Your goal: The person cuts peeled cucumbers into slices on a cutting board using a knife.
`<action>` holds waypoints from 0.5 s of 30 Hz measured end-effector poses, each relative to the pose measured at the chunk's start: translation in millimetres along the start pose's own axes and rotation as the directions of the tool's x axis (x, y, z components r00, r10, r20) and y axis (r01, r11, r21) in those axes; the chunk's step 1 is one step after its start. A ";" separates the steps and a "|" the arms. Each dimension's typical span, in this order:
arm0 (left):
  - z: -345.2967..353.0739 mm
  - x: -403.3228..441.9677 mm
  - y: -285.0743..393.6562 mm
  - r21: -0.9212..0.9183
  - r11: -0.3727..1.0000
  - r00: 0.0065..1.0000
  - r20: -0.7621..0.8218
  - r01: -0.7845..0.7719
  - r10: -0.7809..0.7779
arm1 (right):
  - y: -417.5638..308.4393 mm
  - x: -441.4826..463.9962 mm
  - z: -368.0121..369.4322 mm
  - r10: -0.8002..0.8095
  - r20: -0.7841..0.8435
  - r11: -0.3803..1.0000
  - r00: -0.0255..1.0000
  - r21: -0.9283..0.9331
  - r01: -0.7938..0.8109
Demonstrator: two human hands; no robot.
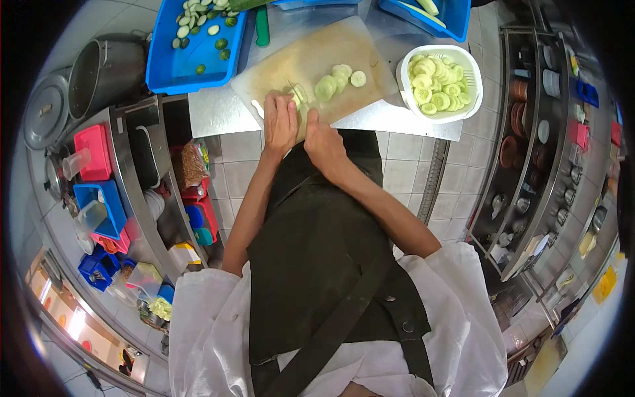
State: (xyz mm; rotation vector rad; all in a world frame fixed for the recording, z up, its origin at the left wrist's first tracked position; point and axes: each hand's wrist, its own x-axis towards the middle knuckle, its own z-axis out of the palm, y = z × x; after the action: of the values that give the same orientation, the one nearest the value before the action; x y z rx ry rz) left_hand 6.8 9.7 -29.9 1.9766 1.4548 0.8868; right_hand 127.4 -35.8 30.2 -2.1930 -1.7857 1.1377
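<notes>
My left hand (280, 124) is closed on a cucumber piece at the near edge of the pale cutting board (360, 49), its fingertips bent down. Close beside it, my right hand (324, 144) is wrapped round what looks like a knife, mostly hidden by the fist. Fresh cut cucumber pieces (301, 94) lie between the hands. Farther right on the board rests a fanned row of cucumber slices (327, 87), with a single round slice (358, 79) at its end. A small white piece (258, 108) sits left of my left hand.
Right of the board, a white basket (402, 83) holds cucumber slices. A blue tray (159, 69) with cucumber ends stands left; another blue tray (456, 33) is back right. A green handle (262, 28) lies behind the board. Shelves (522, 152) and a large pot (99, 76) flank the metal table.
</notes>
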 end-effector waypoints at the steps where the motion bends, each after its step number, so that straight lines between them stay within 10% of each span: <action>1: -0.7 -1.3 -0.4 -0.002 1.000 1.000 -0.001 0.008 -0.008 | 2.0 11.2 7.4 -0.026 -0.038 1.000 0.999 0.008 0.026; 15: -6.9 -2.2 9.1 -0.049 0.998 0.999 0.024 0.033 -0.032 | 74.0 -60.8 -19.2 -0.046 0.115 0.998 0.992 0.036 0.042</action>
State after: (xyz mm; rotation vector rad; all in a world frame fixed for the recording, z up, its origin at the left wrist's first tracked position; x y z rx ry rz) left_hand 6.7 5.3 -19.2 1.9156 1.4350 0.8746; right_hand 196.2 -105.0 36.0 -2.0982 -1.8352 1.2995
